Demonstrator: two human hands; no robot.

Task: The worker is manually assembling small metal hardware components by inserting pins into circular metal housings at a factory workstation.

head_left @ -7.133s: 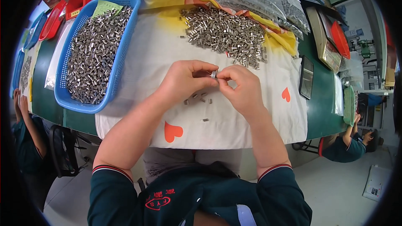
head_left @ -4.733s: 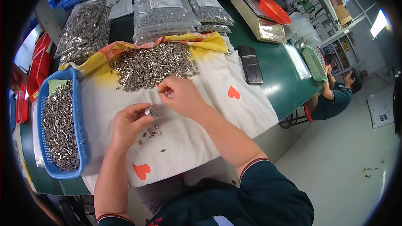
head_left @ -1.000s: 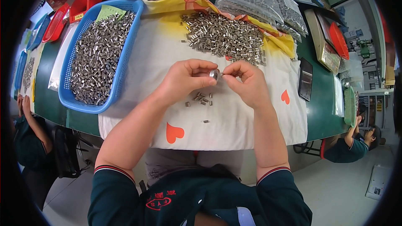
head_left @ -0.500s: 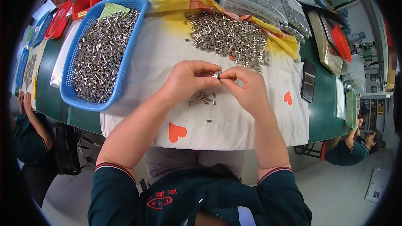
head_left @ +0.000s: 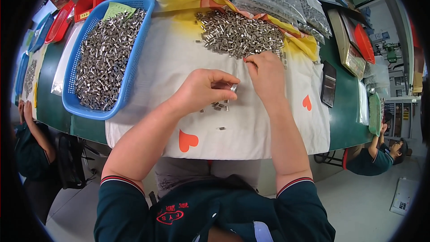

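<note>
My left hand (head_left: 201,88) is closed, thumb and fingers pinching a small shiny metal piece (head_left: 234,88) above the cloth. Under it lie several loose metal sleeves (head_left: 219,106), partly hidden by the hand, and a single one rests nearer to me. At the near edge of a heap of small silver metal sleeves (head_left: 239,33), my right hand (head_left: 267,75) has its thumb and forefinger drawn together. Whatever those fingertips hold, if anything, is too small to make out.
A blue basket (head_left: 134,69) full of similar metal sleeves stands at the left. The white cloth (head_left: 251,139) with red hearts covers the green table (head_left: 342,127). Clear bags of metal parts (head_left: 268,0) lie at the back; a phone (head_left: 328,84) lies right. Other people sit at both sides.
My right hand has left the metal piece and moved away from me to the heap's near edge. The left hand stays almost in place, still holding the piece.
</note>
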